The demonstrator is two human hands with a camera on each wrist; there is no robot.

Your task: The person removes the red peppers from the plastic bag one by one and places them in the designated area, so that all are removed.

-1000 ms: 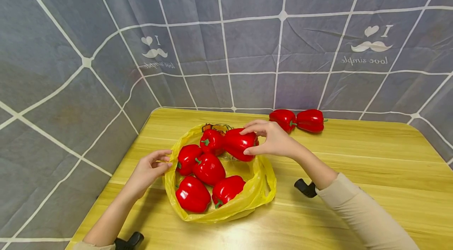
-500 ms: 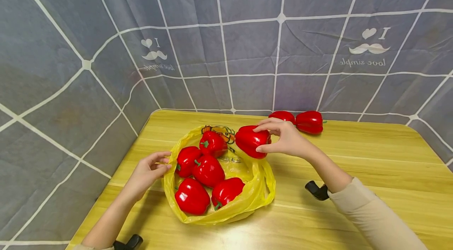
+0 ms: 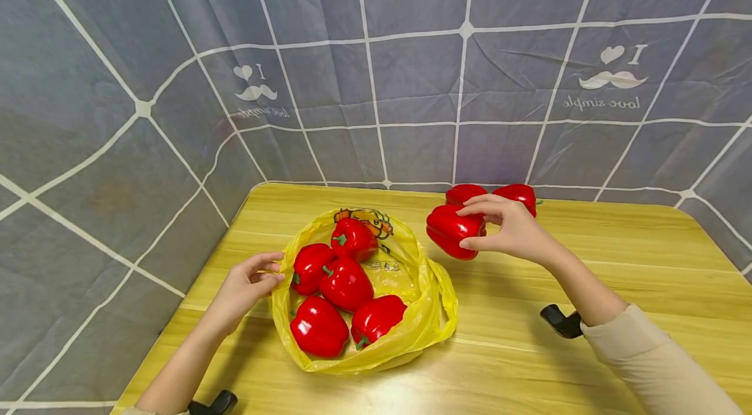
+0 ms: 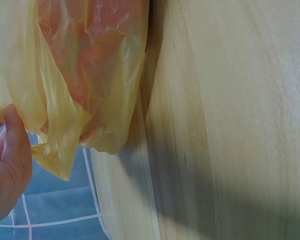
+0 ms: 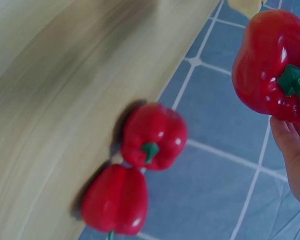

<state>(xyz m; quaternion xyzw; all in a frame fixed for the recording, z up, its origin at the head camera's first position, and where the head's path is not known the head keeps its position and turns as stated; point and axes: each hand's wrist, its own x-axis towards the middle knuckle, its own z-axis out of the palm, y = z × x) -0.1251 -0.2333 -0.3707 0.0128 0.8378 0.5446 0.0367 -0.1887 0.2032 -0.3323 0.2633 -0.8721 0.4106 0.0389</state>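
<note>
My right hand (image 3: 508, 226) grips a red bell pepper (image 3: 452, 232) between thumb and fingers, above the table to the right of a yellow plastic bag (image 3: 411, 330). In the right wrist view the held pepper (image 5: 270, 65) shows its green stem. On the bag's left rim, my left hand (image 3: 247, 284) pinches the plastic; the left wrist view shows its thumb and fingers at the bag's edge (image 4: 62, 120). Inside the wide-mouthed bag lie several red bell peppers (image 3: 346, 282).
Two more red bell peppers, one on the left (image 3: 464, 194) and one on the right (image 3: 519, 195), lie at the table's back edge, partly behind my right hand. A grey gridded curtain (image 3: 411, 76) surrounds the wooden table (image 3: 617, 258) at the back and sides.
My right hand has carried the pepper out from over the bag, rightward toward the two peppers at the back. The left hand has stayed at the bag's rim.
</note>
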